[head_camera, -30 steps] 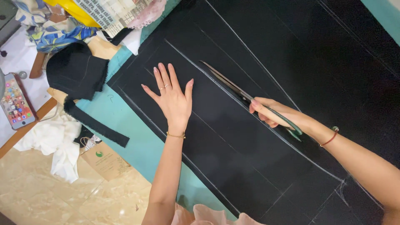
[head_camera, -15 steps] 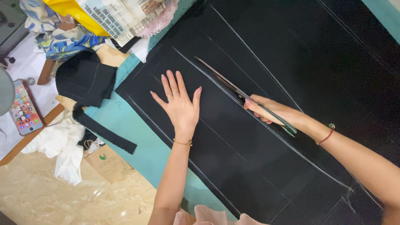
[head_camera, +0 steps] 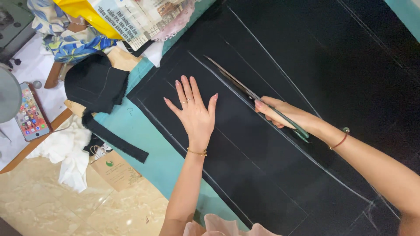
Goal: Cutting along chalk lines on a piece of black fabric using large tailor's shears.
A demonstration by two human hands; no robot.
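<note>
A: Start at the grip. What is the right hand [head_camera: 280, 114] doing?

B: It is clenched around the handles of a pair of long scissors [head_camera: 251, 96]. The blades point up and away along a chalk line [head_camera: 227, 85] on the black fabric [head_camera: 262, 166]. They look slightly parted, though I cannot tell how far.

A: And the left hand [head_camera: 194, 114]?

B: It grasps nothing. The palm lies flat on the cloth with the fingers spread, just beside the blades, on the near side of the chalk line.

A: How would you expect that fabric to handle?

B: Soft and limp, I would judge. It lies flat on the teal table [head_camera: 153, 153] with no stiffness at the edges, so it would likely slide or ripple under the scissors unless pressed down. A flat palm near the cut seems the sensible hold; pinching an edge would lift and distort the line.

A: The scissors themselves?

B: Long metal blades, so probably weighty towards the tip. Holding by the green handles, with the lower blade resting on the table, looks steadiest.

A: What lies further out?

B: To the left, a black offcut [head_camera: 94, 83] and a black strip [head_camera: 116, 140] on the table edge. Beyond them are a phone [head_camera: 30, 113], white cloth [head_camera: 65, 153], a brown paper bag [head_camera: 114, 168] and a newspaper [head_camera: 135, 17] on top of patterned cloth.
</note>
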